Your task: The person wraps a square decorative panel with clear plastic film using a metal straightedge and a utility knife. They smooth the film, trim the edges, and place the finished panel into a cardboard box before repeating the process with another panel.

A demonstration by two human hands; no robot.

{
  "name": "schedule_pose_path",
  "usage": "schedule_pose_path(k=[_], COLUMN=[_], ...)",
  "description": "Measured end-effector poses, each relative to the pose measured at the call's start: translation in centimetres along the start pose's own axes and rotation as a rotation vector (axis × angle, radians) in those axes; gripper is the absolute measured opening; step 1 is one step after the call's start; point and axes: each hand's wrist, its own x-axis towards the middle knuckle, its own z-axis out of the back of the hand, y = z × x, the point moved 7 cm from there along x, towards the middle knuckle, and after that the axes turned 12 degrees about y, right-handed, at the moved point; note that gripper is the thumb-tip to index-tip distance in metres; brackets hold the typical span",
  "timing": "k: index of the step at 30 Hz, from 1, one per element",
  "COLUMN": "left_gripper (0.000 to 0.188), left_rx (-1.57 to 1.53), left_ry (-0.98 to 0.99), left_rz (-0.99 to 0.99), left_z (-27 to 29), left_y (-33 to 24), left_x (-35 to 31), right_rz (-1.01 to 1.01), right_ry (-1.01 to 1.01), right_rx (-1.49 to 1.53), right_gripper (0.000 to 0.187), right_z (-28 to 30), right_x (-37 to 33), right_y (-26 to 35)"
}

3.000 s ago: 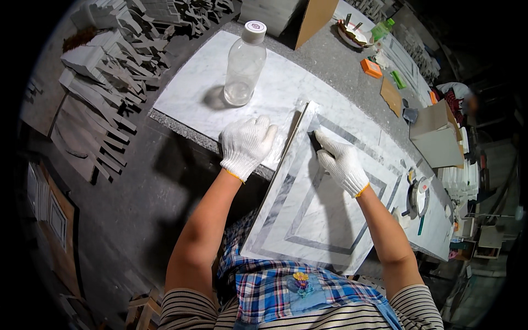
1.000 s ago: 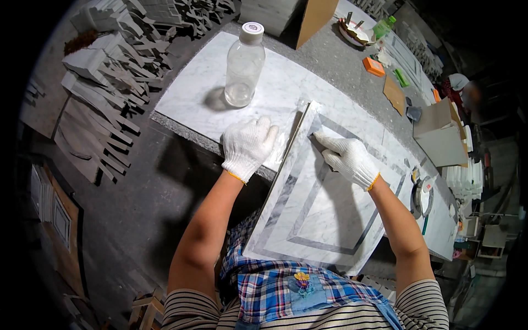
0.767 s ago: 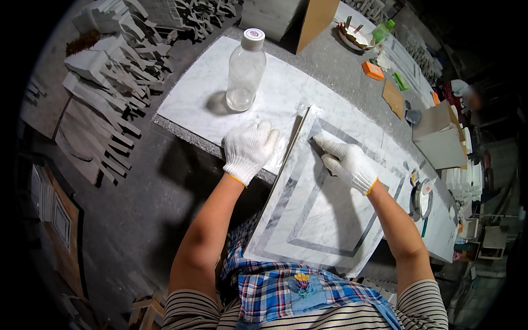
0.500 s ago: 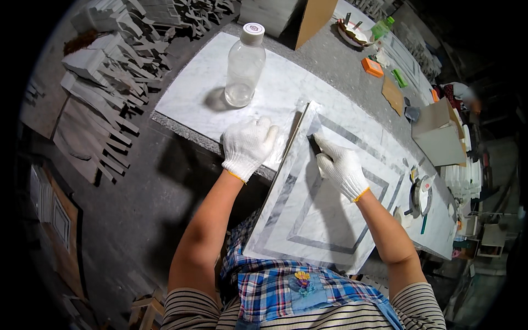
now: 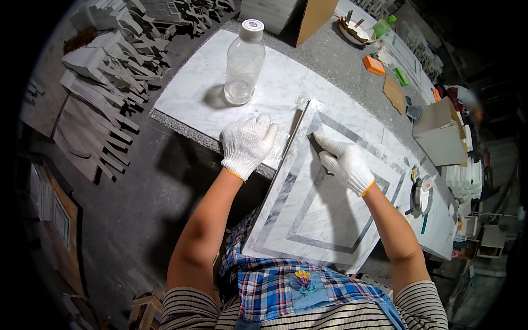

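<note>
White knit gloves with yellow cuff edges cover both hands. My left hand (image 5: 247, 142) rests closed on a white marble slab (image 5: 192, 71), its folded fingers hiding whatever may be in them. Crinkled clear plastic (image 5: 282, 138) lies right beside it. A clear bottle (image 5: 243, 71) with a white cap stands upright just beyond that hand. My right hand (image 5: 346, 164) is bent over a marble panel (image 5: 300, 203) with grey inlaid frames, index finger and thumb pointing left. Something dark shows at those fingertips; whether it is a held piece or shadow is unclear. The panel's near end reaches my plaid apron (image 5: 269, 286).
Cut stone strips (image 5: 104, 110) are heaped on the floor at left. Across the grey table lie an orange box (image 5: 374, 65), a bowl (image 5: 356, 32), a green bottle (image 5: 384, 25) and a cardboard piece (image 5: 393, 94). A tape roll (image 5: 422, 197) and an open carton (image 5: 440, 132) are at right.
My right hand has shifted slightly to the right over the panel. The left hand stays in place beside the plastic.
</note>
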Motion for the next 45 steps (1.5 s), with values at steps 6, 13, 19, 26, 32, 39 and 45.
schedule_pose_path(k=[6, 13, 19, 26, 32, 39, 45], left_gripper=[0.023, 0.023, 0.022, 0.024, 0.023, 0.034, 0.033], left_rx=[-0.005, -0.007, 0.015, 0.012, -0.055, -0.650, -0.934], left_ry=[-0.027, 0.000, -0.011, 0.023, 0.024, 0.251, 0.545], left_rz=[-0.017, 0.031, 0.007, 0.052, 0.084, 0.315, 0.382], left_z=[0.0, -0.2, 0.1, -0.6, -0.1, 3.2, 4.2], left_y=[0.0, 0.4, 0.0, 0.8, 0.9, -0.7, -6.0], left_x=[-0.1, -0.2, 0.1, -0.5, -0.5, -4.4, -9.7], right_rz=[-0.049, 0.056, 0.018, -0.148, -0.194, -0.167, -0.171], right_ry=[0.125, 0.184, 0.083, 0.073, 0.055, 0.014, 0.128], right_rx=[-0.048, -0.069, 0.099, 0.280, 0.557, 0.892, 0.877], right_gripper=[0.043, 0.046, 0.046, 0.051, 0.073, 0.067, 0.029], right_z=[0.6, 0.8, 0.4, -0.6, -4.8, -8.1, -9.9], right_x=[0.5, 0.6, -0.1, -0.9, -5.0, -7.5, -8.4], right_y=[0.5, 1.2, -0.8, -0.4, 2.0, 3.6, 6.1])
